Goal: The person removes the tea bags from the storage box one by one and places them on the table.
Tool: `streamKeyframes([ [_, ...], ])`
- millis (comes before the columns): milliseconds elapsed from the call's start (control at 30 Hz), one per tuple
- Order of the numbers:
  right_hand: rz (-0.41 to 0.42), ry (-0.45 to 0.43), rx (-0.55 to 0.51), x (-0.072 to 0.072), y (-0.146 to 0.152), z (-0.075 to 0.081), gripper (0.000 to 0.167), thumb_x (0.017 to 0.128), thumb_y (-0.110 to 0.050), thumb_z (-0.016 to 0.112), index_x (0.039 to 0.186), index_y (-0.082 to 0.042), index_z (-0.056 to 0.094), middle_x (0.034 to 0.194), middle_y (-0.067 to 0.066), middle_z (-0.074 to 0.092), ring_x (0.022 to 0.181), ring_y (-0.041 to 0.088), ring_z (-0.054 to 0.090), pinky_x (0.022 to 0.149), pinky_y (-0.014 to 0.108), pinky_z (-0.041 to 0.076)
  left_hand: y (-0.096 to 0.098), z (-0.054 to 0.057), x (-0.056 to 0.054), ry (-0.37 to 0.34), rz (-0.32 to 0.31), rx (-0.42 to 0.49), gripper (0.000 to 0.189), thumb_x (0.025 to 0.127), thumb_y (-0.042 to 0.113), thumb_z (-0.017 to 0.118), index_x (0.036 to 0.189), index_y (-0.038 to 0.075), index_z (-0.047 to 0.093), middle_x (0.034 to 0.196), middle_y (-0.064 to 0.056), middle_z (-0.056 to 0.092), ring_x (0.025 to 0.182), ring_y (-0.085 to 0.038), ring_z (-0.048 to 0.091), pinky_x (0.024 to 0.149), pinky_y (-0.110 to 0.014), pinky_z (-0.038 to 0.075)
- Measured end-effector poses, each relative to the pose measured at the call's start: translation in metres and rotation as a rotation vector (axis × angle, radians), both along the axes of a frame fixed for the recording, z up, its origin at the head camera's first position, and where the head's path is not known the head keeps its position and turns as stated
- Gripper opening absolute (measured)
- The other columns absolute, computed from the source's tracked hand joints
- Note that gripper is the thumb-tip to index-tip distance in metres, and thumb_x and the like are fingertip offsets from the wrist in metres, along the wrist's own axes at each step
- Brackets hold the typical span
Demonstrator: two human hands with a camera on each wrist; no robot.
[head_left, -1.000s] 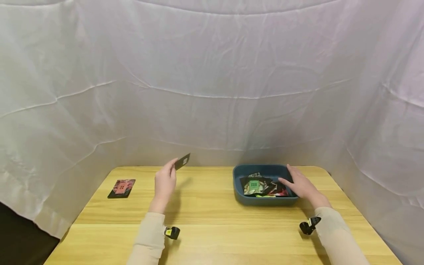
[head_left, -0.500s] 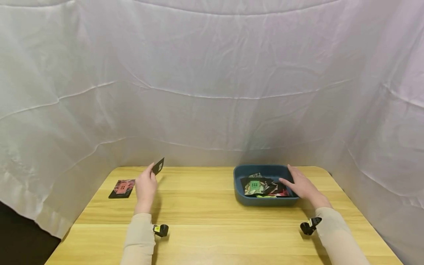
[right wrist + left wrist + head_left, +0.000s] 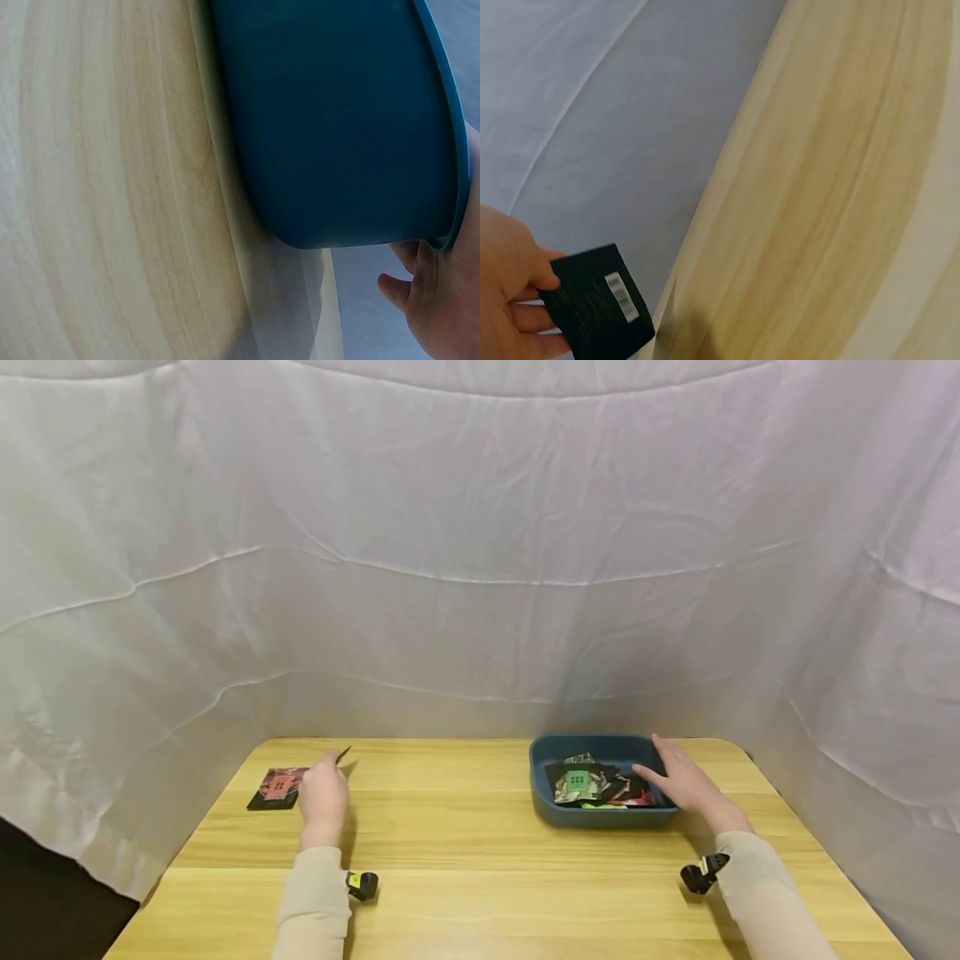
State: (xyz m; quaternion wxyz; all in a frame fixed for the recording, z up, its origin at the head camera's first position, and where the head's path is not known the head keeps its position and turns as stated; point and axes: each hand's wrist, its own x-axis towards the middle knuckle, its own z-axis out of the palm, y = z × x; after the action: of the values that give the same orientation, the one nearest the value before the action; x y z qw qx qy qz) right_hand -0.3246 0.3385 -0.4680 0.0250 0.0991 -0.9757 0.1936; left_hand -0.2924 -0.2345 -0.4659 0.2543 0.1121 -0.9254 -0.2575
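My left hand (image 3: 324, 797) pinches a flat black packet (image 3: 589, 300) with a white barcode on its back. In the head view that packet shows as a thin dark edge beyond the fingers. Just left of this hand, a packet with a red label (image 3: 279, 787) and a black lower part lies on the table. My right hand (image 3: 686, 783) grips the right end of a blue plastic bin (image 3: 600, 818), its thumb over the rim and fingers at the outer wall (image 3: 345, 127). Inside the bin lie several overlapping packets, the top one with a green label (image 3: 577, 780).
The light wooden table (image 3: 465, 843) has rounded far corners. Pale cloth (image 3: 480, 635) hangs behind it and along both sides. A small black camera sits on each wrist, one at the left sleeve (image 3: 363, 886) and one at the right sleeve (image 3: 701, 872).
My left hand has moved left with the black packet, from mid-table to beside the red-labelled packet, and the black packet has turned edge-on. My right hand and the bin have stayed in place.
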Motion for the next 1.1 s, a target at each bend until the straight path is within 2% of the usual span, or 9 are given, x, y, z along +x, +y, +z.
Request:
streamKeyframes([
  [133, 0.002, -0.001, -0.008, 0.000, 0.001, -0.001, 0.089, 0.097, -0.055, 0.048, 0.154, 0.004, 0.012, 0.156, 0.034, 0.016, 0.142, 0.054, 0.017, 0.113, 0.069, 0.017, 0.002, -0.002, 0.000, -0.099, -0.004, -0.027, 0.037, 0.092, -0.001, 0.042, 0.121, -0.002, 0.065, 0.110, -0.030, 0.067, 0.088, -0.048, 0.066, 0.070, -0.057, 0.055],
  [333, 0.000, -0.007, -0.008, -0.001, 0.001, -0.001, 0.090, 0.097, -0.056, 0.047, 0.154, 0.003, 0.010, 0.157, 0.034, 0.016, 0.143, 0.054, 0.016, 0.113, 0.069, 0.017, 0.005, -0.003, 0.001, -0.301, -0.101, -0.072, 0.033, 0.095, -0.003, 0.044, 0.119, -0.003, 0.066, 0.112, -0.029, 0.067, 0.096, -0.047, 0.066, 0.076, -0.057, 0.055],
  [400, 0.000, -0.007, -0.006, -0.002, 0.001, -0.001, 0.090, 0.097, -0.056, 0.047, 0.154, 0.003, 0.010, 0.156, 0.034, 0.016, 0.143, 0.054, 0.016, 0.113, 0.069, 0.017, 0.005, -0.005, 0.001, -0.333, -0.132, -0.107, 0.030, 0.095, -0.004, 0.044, 0.114, -0.003, 0.068, 0.109, -0.029, 0.068, 0.095, -0.047, 0.066, 0.078, -0.057, 0.055],
  [567, 0.005, -0.002, 0.000, -0.001, 0.000, 0.000, 0.089, 0.097, -0.054, 0.047, 0.154, 0.005, 0.011, 0.156, 0.035, 0.016, 0.142, 0.054, 0.017, 0.113, 0.068, 0.018, 0.003, -0.009, -0.001, -0.340, -0.161, -0.155, 0.025, 0.094, -0.006, 0.046, 0.097, -0.007, 0.071, 0.095, -0.030, 0.069, 0.087, -0.046, 0.066, 0.077, -0.055, 0.055],
  [700, 0.007, -0.002, -0.001, -0.001, -0.001, 0.001, 0.089, 0.097, -0.054, 0.047, 0.154, 0.005, 0.011, 0.156, 0.035, 0.016, 0.142, 0.054, 0.017, 0.113, 0.068, 0.018, 0.002, -0.011, -0.004, -0.356, -0.162, -0.156, 0.025, 0.093, -0.006, 0.046, 0.092, -0.006, 0.071, 0.095, -0.032, 0.067, 0.087, -0.047, 0.065, 0.076, -0.056, 0.055],
  [867, 0.008, 0.002, -0.007, -0.002, -0.002, 0.000, 0.090, 0.097, -0.055, 0.047, 0.153, 0.005, 0.012, 0.156, 0.035, 0.017, 0.142, 0.054, 0.017, 0.113, 0.068, 0.018, 0.001, -0.010, -0.002, -0.368, -0.169, -0.144, 0.025, 0.092, -0.006, 0.045, 0.096, -0.007, 0.070, 0.100, -0.033, 0.064, 0.091, -0.048, 0.063, 0.080, -0.058, 0.054],
  [967, 0.009, -0.001, -0.010, -0.002, -0.002, -0.001, 0.090, 0.097, -0.056, 0.047, 0.154, 0.005, 0.012, 0.156, 0.035, 0.016, 0.142, 0.054, 0.017, 0.113, 0.069, 0.017, 0.001, -0.008, 0.000, -0.354, -0.170, -0.138, 0.022, 0.092, -0.005, 0.048, 0.096, -0.006, 0.070, 0.099, -0.030, 0.066, 0.088, -0.044, 0.064, 0.076, -0.055, 0.054],
  [1100, 0.010, -0.005, -0.012, -0.003, -0.002, -0.002, 0.090, 0.097, -0.057, 0.046, 0.154, 0.004, 0.010, 0.156, 0.035, 0.014, 0.142, 0.054, 0.016, 0.113, 0.069, 0.017, 0.003, -0.001, 0.003, -0.324, -0.174, -0.112, 0.023, 0.094, -0.001, 0.052, 0.110, -0.004, 0.068, 0.108, -0.029, 0.067, 0.096, -0.045, 0.064, 0.080, -0.055, 0.054],
])
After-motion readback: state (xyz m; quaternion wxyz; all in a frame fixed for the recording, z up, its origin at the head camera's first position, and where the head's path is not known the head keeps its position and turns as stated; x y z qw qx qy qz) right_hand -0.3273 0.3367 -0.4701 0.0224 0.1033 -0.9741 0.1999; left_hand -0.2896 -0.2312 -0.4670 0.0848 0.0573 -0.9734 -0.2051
